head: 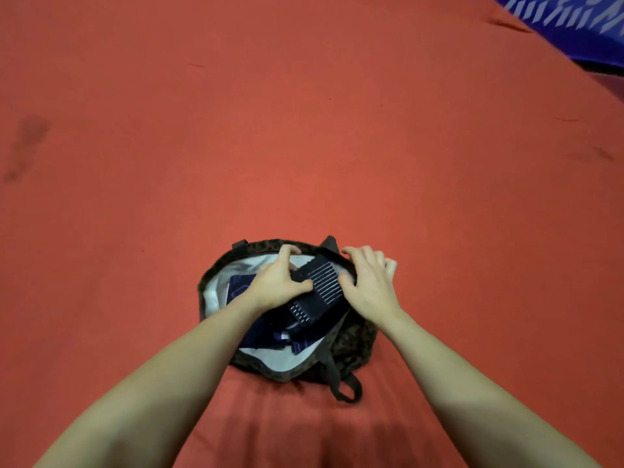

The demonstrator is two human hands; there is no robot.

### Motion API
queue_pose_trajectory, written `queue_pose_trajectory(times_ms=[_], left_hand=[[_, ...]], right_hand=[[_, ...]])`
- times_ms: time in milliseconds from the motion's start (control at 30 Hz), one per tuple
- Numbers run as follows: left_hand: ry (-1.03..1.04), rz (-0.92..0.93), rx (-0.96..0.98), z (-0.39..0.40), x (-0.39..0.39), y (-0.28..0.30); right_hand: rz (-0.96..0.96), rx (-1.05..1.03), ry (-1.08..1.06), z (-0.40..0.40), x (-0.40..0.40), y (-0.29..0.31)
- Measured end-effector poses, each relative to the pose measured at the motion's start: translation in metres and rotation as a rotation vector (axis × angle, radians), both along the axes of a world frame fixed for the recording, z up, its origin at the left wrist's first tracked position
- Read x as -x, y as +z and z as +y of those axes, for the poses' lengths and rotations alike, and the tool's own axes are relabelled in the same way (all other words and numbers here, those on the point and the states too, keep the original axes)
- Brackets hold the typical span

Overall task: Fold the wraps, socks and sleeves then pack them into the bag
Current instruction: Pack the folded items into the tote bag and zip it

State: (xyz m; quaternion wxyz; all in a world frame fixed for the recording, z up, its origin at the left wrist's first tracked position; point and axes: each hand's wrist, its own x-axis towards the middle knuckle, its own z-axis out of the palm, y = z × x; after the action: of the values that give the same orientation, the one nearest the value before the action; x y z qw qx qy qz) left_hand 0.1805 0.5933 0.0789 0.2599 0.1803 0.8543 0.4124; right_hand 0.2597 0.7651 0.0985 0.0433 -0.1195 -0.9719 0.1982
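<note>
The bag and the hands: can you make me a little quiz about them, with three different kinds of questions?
1. True or false: the striped dark cloth lies flat on the red sheet, away from the bag.
2. Which hand holds the striped dark cloth? A) left hand B) right hand C) neither
3. Fill in: the lining inside the bag is pale ____.

Key
1. False: it sits over the bag's open mouth, above other dark blue cloth already inside.
2. A: the left hand's thumb and fingers curl round it; the right hand rests at the bag's rim beside it.
3. Grey.
</note>
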Motion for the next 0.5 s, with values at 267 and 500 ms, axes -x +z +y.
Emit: queue_pose_trajectory(times_ms=[267,500], left_hand=[[-0.163,-0.055,0.005,0.024,0.012,-0.005],[-0.306,0.033,0.195,0.039,0.031,-0.023]], right_hand=[[0.012,0.04,-0.133,0.008,-0.002,-0.019],[0.121,0.102,-0.237,0.011,-0.003,-0.023]])
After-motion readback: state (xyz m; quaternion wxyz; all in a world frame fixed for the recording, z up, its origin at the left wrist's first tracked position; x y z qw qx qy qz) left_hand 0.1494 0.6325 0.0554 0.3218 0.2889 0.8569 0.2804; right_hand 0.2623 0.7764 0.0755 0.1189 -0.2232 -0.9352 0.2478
